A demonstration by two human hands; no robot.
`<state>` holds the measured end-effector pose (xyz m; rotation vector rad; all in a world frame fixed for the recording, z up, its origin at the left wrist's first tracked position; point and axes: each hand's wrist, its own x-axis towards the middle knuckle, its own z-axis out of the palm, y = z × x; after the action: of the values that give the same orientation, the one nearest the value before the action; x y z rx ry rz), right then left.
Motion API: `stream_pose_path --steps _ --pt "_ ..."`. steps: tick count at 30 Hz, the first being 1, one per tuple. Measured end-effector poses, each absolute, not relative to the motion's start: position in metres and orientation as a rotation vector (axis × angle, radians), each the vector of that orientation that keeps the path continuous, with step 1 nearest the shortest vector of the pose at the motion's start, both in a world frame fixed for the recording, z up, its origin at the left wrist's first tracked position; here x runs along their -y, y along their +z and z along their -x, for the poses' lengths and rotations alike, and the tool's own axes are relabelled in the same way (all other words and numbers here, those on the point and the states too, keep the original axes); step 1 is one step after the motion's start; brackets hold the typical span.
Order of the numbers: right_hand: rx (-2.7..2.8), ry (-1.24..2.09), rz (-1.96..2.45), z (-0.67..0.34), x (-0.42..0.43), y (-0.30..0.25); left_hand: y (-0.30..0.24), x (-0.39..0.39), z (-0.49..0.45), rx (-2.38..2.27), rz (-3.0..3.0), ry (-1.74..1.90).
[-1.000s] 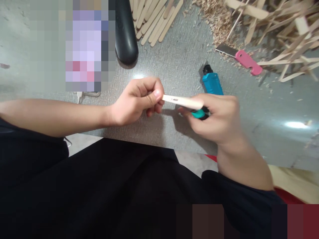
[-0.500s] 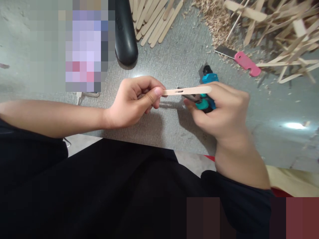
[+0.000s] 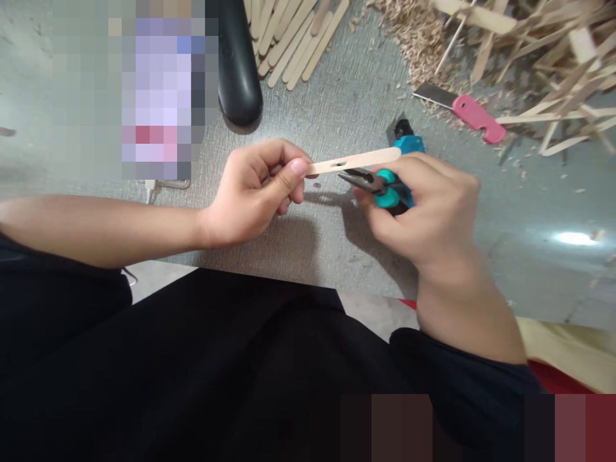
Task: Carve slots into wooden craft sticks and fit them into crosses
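Two hands work above one desk [image 3: 356, 106]. The left hand [image 3: 264, 186] pinches one wooden stick [image 3: 368, 158] between thumb and fingers; the stick points rightward, with one slot cut through it and its rounded end by the other hand's knuckles. The right hand [image 3: 428, 212] is closed around one pair of pliers [image 3: 368, 182], their tips near the slot. One blue tool [image 3: 410, 143] lies partly hidden behind that hand. There is one pink-handled knife [image 3: 479, 117], blade out, and one black case [image 3: 240, 90]. Beside the case lie roughly ten loose sticks [image 3: 308, 48], though overlap makes the count uncertain. One tangled heap of wood strips [image 3: 558, 70] and one spread of shavings [image 3: 418, 38] crowd the upper right. The desk's near edge runs close below both hands; bare surface lies between the case and the blue tool, and right of the right hand.
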<state>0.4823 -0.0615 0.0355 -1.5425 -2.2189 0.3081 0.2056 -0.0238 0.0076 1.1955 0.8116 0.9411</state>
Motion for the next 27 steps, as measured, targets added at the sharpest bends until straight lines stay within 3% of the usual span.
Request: stream_pose_path --steps 27 --pt "2.203 0.371 1.543 -0.481 0.0612 0.0401 0.014 0.0221 -0.209 -0.849 -1.18 0.943"
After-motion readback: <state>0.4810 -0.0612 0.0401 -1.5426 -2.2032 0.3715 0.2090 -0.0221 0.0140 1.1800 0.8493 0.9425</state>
